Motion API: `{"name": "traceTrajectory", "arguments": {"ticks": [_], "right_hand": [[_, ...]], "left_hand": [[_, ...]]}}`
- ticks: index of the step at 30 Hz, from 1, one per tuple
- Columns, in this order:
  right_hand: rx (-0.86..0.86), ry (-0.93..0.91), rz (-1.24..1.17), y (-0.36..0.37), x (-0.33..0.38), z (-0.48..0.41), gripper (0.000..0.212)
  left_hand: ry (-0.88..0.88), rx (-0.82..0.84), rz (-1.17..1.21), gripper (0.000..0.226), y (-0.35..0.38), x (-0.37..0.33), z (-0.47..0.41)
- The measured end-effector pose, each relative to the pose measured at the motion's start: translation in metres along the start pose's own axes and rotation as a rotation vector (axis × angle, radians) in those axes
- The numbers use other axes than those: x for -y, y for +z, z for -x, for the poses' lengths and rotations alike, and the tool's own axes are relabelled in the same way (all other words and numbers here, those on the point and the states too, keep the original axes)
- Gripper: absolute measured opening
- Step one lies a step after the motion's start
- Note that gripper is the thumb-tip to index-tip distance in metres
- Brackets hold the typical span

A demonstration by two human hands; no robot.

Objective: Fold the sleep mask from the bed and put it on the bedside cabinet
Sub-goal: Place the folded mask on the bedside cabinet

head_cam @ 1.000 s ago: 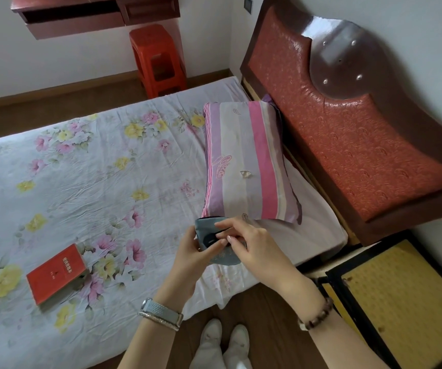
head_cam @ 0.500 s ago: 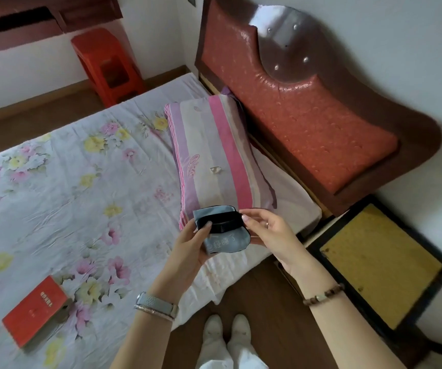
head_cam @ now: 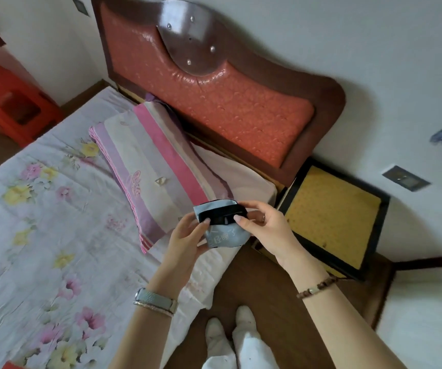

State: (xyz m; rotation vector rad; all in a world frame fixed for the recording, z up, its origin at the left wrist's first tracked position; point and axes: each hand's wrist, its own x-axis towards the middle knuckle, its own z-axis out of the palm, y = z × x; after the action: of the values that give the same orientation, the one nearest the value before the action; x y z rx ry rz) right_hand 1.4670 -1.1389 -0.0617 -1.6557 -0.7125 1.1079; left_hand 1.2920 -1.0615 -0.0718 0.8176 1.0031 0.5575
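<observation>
The sleep mask (head_cam: 223, 234) is pale blue with white characters and a black strap wrapped across its top, folded into a small bundle. I hold it in the air over the bed's near corner. My left hand (head_cam: 187, 241) grips its left side, thumb on the strap. My right hand (head_cam: 265, 227) pinches its right side. The bedside cabinet (head_cam: 331, 219), with a yellow top and black frame, stands just right of my right hand, beside the headboard.
The bed (head_cam: 41, 222) with a floral sheet fills the left. A striped pink pillow (head_cam: 155, 169) lies against the red padded headboard (head_cam: 214, 89). An orange plastic stool (head_cam: 9, 102) stands at the far left. My feet (head_cam: 230, 339) are on the wooden floor.
The view has swung right, bringing the cabinet closer to centre. Both hands carried the folded mask right, toward the cabinet. The red book has left the view.
</observation>
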Motion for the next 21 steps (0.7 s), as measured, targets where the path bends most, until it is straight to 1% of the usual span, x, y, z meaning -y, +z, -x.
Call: {"name": "traceTrajectory", "arguments": {"ticks": [4, 7, 12, 15, 21], "right_hand": [[-0.127, 0.081, -0.07, -0.022, -0.02, 0.009, 0.028], [-0.209, 0.125, -0.074, -0.046, -0.036, 0.019, 0.024], [-0.325, 0.177, -0.075, -0.099, -0.062, 0.03, 0.024], [-0.386, 0.222, -0.069, -0.132, -0.079, 0.032, 0.025], [-0.48, 0.277, -0.039, -0.189, -0.115, -0.001, 0.032]], "left_hand": [[-0.034, 0.052, -0.078, 0.02, 0.021, 0.015, -0.014], [-0.056, 0.105, -0.165, 0.014, 0.046, 0.028, -0.022], [-0.094, 0.17, -0.4, 0.023, 0.101, 0.054, -0.044], [-0.103, 0.182, -0.495, 0.027, 0.138, 0.071, -0.059], [-0.084, 0.178, -0.542, 0.024, 0.194, 0.11, -0.112]]}}
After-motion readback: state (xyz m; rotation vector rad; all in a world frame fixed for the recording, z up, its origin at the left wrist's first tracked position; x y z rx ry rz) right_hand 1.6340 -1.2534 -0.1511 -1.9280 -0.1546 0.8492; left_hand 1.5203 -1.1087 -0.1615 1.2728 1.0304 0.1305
